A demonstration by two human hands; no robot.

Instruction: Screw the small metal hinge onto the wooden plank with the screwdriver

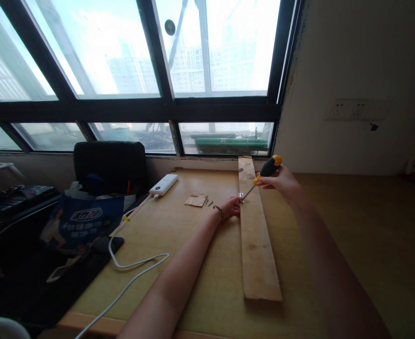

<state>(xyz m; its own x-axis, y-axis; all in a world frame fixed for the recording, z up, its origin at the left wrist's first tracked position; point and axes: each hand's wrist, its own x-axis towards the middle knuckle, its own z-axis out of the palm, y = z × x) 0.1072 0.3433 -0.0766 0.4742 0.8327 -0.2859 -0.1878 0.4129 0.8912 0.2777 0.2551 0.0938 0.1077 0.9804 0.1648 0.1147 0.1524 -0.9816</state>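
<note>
A long wooden board (258, 245) lies lengthwise on the table, its far end close to the window wall. On its left edge sits a small shiny metal piece (241, 195), which looks like a hinge. My left hand (231, 207) is closed at that edge, fingers pinching the metal piece against the wood. In my right hand (280, 181) is a screwdriver (271, 165) with a black and yellow handle, tilted so its tip meets the metal piece. The fingertips of my left hand are partly hidden.
Left of the board, a small wooden piece (196, 200) lies beside several screws (209, 204). A white power bank (164, 184) with a white cable (136, 266) rests near the table's left edge. A black chair (110, 165) and a blue bag (83, 221) stand beyond that edge.
</note>
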